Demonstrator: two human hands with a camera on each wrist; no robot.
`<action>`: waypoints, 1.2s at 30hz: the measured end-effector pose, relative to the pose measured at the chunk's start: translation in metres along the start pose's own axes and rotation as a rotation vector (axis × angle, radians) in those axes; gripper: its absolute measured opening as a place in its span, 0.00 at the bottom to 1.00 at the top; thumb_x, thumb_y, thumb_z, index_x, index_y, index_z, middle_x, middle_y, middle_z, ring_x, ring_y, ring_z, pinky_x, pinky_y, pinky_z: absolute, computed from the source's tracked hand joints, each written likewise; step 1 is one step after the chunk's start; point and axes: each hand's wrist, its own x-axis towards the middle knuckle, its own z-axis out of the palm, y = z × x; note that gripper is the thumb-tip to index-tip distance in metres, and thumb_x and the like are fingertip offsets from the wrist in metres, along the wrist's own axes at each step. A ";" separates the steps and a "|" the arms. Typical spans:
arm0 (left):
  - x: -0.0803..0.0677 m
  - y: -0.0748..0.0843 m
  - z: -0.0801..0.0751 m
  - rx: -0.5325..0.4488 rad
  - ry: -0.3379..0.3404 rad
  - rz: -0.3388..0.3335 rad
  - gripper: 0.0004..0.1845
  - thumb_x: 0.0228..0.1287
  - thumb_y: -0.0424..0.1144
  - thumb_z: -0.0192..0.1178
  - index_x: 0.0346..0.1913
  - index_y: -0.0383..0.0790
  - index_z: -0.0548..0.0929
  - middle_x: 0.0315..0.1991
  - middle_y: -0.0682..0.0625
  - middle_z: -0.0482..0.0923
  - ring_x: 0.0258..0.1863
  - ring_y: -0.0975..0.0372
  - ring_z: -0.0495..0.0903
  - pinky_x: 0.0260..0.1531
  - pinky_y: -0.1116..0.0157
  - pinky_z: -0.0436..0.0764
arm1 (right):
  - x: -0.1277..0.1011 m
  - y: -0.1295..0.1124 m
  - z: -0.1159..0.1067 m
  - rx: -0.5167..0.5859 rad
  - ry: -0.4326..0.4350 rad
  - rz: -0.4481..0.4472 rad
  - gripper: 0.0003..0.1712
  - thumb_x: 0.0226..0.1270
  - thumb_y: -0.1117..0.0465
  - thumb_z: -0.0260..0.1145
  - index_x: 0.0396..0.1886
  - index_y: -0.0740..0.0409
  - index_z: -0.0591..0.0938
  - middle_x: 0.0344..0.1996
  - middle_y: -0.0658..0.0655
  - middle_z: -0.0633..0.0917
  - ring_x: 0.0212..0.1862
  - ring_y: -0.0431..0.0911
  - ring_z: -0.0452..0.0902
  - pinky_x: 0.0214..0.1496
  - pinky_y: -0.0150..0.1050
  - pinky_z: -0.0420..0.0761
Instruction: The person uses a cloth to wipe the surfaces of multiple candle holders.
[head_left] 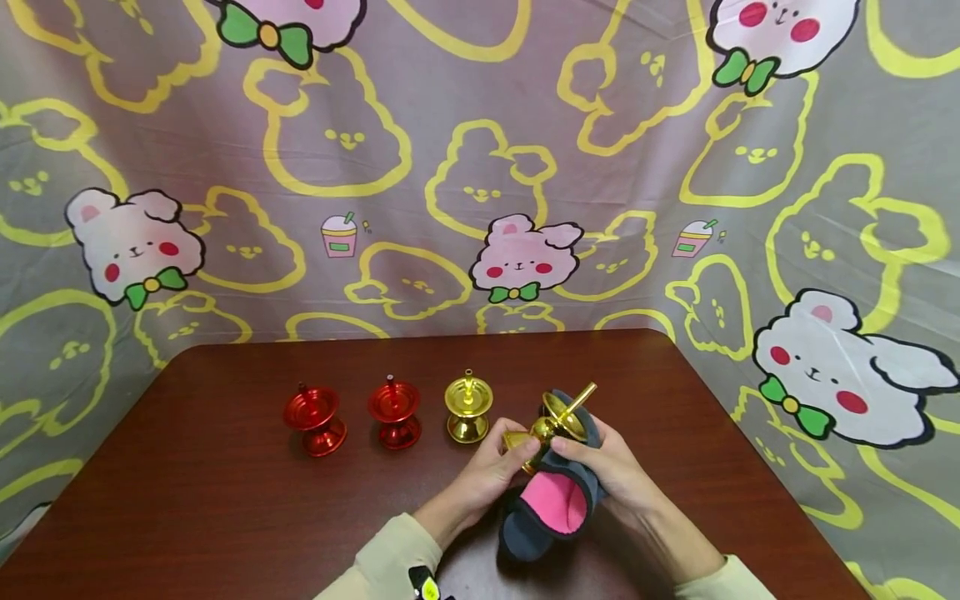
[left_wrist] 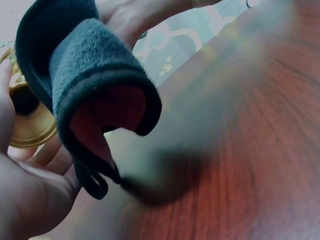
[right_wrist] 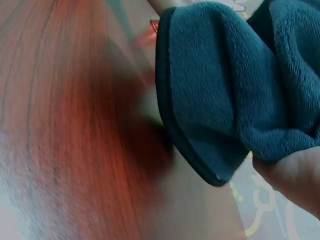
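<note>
- A brown wooden table [head_left: 225, 500] stands before a curtain with cartoon rabbits [head_left: 480, 167].
- The left hand [head_left: 487, 475] grips a gold candle holder [head_left: 551, 421], tilted so the cloth reaches it.
- The right hand [head_left: 611, 467] pinches a grey-and-pink cloth [head_left: 551, 504] against it.
- Two red holders [head_left: 315, 417] and a gold one [head_left: 468, 408] stand in a row just beside.

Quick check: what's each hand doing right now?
Left hand: grips the gold candle holder by its base.
Right hand: holds the grey-and-pink cloth against the holder.

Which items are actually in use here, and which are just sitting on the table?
In use:
- gold candle holder, gripped by left hand
- grey-pink cloth, held by right hand

Lying about:
- two red holders
- gold holder
</note>
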 end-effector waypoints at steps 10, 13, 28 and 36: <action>0.005 -0.005 0.009 0.199 0.176 0.178 0.23 0.61 0.41 0.72 0.46 0.34 0.69 0.33 0.53 0.79 0.34 0.65 0.78 0.34 0.70 0.77 | 0.008 0.009 0.011 0.068 0.261 0.030 0.19 0.69 0.61 0.68 0.56 0.66 0.79 0.41 0.57 0.88 0.40 0.45 0.85 0.43 0.37 0.84; 0.007 -0.007 0.011 0.241 0.207 0.216 0.24 0.58 0.40 0.74 0.44 0.35 0.68 0.31 0.54 0.79 0.31 0.66 0.79 0.32 0.70 0.77 | 0.009 0.011 0.013 0.102 0.299 0.022 0.17 0.69 0.62 0.68 0.54 0.65 0.80 0.39 0.56 0.88 0.39 0.45 0.84 0.42 0.36 0.83; 0.010 -0.009 0.011 0.554 0.320 0.265 0.25 0.51 0.48 0.78 0.38 0.43 0.71 0.30 0.55 0.75 0.32 0.65 0.76 0.31 0.67 0.75 | 0.012 0.017 0.017 0.053 0.309 0.062 0.28 0.67 0.57 0.70 0.60 0.66 0.73 0.44 0.59 0.84 0.43 0.47 0.82 0.46 0.38 0.83; 0.005 -0.005 0.010 0.575 0.255 0.225 0.27 0.55 0.49 0.75 0.45 0.42 0.70 0.37 0.53 0.77 0.37 0.64 0.76 0.38 0.66 0.75 | 0.012 0.017 0.014 -0.043 0.319 0.051 0.26 0.62 0.57 0.74 0.54 0.67 0.77 0.39 0.59 0.85 0.39 0.47 0.82 0.39 0.36 0.83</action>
